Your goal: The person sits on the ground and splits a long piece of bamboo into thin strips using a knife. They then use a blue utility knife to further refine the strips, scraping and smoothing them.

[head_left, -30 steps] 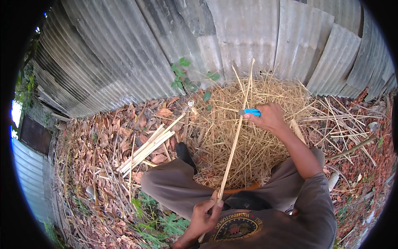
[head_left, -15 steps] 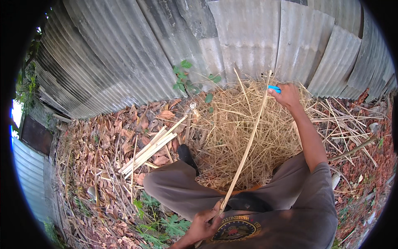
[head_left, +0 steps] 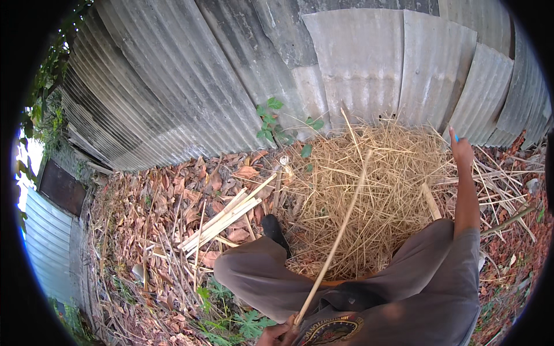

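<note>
Pale bamboo strip [head_left: 334,242], long and thin, ran diagonally from the lower middle of the view up to a free tip over the straw-coloured shavings pile [head_left: 375,190]. Its lower end sat in the left hand [head_left: 277,333], fingers curled shut around it close to the body at the bottom edge; only part of that hand showed. Right hand [head_left: 461,151] was raised well clear of the strip, at arm's length over the far right side of the pile. A small blue-handled tool [head_left: 456,138] stuck out above its closed fingers; blade could not be made out. Person was seated with grey trousers [head_left: 259,282], knees apart, a dark shoe [head_left: 276,230] at the pile's near edge. Left of the pile, a bundle of split bamboo slats [head_left: 225,219] lay on dry brown leaves [head_left: 156,230]. Corrugated metal sheets [head_left: 231,86] formed the wall behind, with a small green plant [head_left: 271,124] at its base.
</note>
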Demonstrator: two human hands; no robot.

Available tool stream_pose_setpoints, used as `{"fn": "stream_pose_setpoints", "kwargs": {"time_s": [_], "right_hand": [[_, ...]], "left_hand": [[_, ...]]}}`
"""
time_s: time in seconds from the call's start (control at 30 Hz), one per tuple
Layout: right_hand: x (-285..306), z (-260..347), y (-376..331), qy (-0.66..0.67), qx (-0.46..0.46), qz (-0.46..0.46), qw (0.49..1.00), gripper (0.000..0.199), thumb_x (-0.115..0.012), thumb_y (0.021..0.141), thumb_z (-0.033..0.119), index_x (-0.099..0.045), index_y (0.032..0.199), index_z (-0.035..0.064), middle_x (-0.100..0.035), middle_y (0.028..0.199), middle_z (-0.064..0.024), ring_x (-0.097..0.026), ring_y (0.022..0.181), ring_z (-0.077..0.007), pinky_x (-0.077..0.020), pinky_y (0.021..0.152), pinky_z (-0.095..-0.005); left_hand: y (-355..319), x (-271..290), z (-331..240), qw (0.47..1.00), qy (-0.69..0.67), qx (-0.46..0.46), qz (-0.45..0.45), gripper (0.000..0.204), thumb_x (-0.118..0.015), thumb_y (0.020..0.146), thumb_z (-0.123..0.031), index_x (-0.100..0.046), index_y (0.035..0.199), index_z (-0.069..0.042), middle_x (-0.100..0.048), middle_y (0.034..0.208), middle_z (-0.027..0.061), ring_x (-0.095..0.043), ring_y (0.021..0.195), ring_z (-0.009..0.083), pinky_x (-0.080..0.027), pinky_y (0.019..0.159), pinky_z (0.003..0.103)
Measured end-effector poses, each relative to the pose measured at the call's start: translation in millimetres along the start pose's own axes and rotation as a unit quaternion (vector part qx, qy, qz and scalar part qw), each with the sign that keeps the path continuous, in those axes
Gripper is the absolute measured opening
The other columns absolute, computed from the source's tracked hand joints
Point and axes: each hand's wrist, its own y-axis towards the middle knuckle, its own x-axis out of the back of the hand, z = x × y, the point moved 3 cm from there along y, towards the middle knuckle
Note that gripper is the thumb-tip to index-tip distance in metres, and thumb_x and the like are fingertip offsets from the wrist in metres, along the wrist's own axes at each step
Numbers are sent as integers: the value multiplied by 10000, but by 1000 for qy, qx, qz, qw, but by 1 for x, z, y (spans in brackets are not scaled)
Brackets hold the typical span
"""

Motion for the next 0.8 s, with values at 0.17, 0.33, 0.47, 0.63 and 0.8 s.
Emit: {"fn": "stream_pose_setpoints", "kwargs": {"time_s": [0.17, 0.33, 0.47, 0.63, 0.8], "right_hand": [[-18, -47, -10, 53, -28, 29, 998, 877, -362, 847, 776, -678, 810, -41, -655, 775, -249, -640, 794, -407, -469, 778, -496], [60, 119, -114, 84, 216, 113, 966, 829, -400, 844, 772, -635, 616, 9, -528, 509, -136, -556, 521, -306, -432, 530, -431], [82, 181, -230, 108, 450, 201, 863, 712, -529, 796, 745, -679, 627, 70, -541, 490, -94, -592, 483, -279, -459, 489, -403], [69, 192, -306, 135, 602, 152, 772, 696, -585, 728, 768, -524, 493, 116, -476, 420, -57, -532, 387, -252, -430, 429, -368], [43, 190, -286, 148, 565, 111, 804, 726, -567, 709, 805, -515, 479, 118, -477, 415, -50, -516, 368, -245, -413, 403, -374]], "left_hand": [[79, 1, -16, 975, -204, -57, -60, 318, -526, 982, -75, -546, 1280, 33, -426, 698, -87, -351, 611, 9, -318, 546, 174], [122, -14, -51, 972, -206, -108, -28, 226, -533, 984, -88, -590, 1169, 28, -464, 740, -68, -373, 660, 8, -330, 571, 179], [152, -28, -72, 963, -228, -127, -71, 188, -535, 983, -86, -607, 1109, 35, -457, 724, -65, -368, 655, 10, -326, 561, 185], [164, -36, -94, 966, -121, -194, -122, 251, -554, 968, -83, -598, 1191, 23, -416, 660, -66, -349, 601, 8, -308, 508, 200], [156, -39, -95, 959, -70, -222, -163, 374, -589, 939, -99, -546, 1291, 21, -464, 607, -3, -398, 545, 19, -364, 490, 219]]}}
